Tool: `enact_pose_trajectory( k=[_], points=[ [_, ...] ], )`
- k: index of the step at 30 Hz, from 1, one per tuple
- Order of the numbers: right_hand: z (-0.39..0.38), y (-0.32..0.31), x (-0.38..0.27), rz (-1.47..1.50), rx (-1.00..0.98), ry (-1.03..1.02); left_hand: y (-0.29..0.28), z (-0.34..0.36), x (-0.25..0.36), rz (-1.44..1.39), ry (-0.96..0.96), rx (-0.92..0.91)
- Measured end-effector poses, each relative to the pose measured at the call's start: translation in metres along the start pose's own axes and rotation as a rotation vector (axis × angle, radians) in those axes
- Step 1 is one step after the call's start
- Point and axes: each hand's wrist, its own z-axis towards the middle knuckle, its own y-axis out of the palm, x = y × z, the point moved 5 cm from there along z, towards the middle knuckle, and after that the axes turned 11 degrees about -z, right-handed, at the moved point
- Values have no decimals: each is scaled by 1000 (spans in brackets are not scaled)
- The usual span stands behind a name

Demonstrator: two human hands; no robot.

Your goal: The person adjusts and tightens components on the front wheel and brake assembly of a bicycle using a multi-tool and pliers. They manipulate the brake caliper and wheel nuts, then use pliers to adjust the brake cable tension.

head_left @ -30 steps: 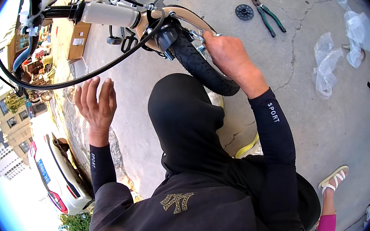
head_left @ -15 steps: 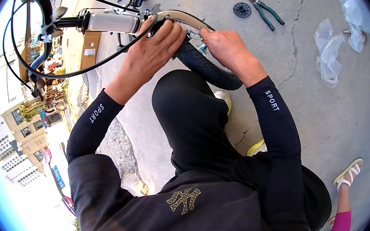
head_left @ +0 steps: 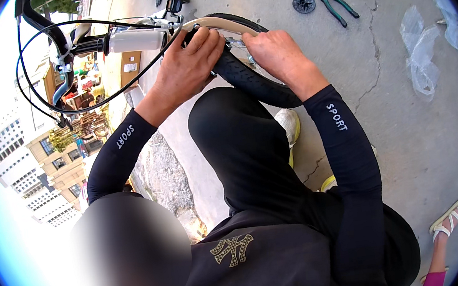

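Observation:
A bicycle lies tipped before me, its white frame tube [head_left: 134,40] pointing left toward the handlebar. My left hand [head_left: 189,58] is closed over the top of the front wheel [head_left: 256,81], fingers curled where the fork meets the black tyre. Close by on its right, my right hand [head_left: 275,51] is closed in a pinch at the wheel's spokes, under the beige mudguard [head_left: 216,24]. Small silver metal parts [head_left: 234,42] show between the two hands. What the right fingers pinch is hidden behind them.
Green-handled pliers [head_left: 333,3] and a black toothed disc [head_left: 304,4] lie on the concrete. Clear plastic bags [head_left: 421,56] are farther right. Another person's sandalled foot [head_left: 449,217] stands at lower right. A cardboard box [head_left: 131,64] sits behind the bicycle; black cables [head_left: 102,106] loop beside the handlebar.
The view has shifted a little, so the ground things sit farther right. Both hands keep their places on the wheel, with only slight finger movement.

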Motion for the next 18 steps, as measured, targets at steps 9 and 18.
enact_pose_trajectory(
  k=[9, 18],
  points=[
    [-1, -1, -2, -1, -36, 9, 5, 10, -5, -137, 44, 135],
    [-20, 14, -3, 305, 16, 4, 7, 6, -6, -207, 46, 227]
  ],
)
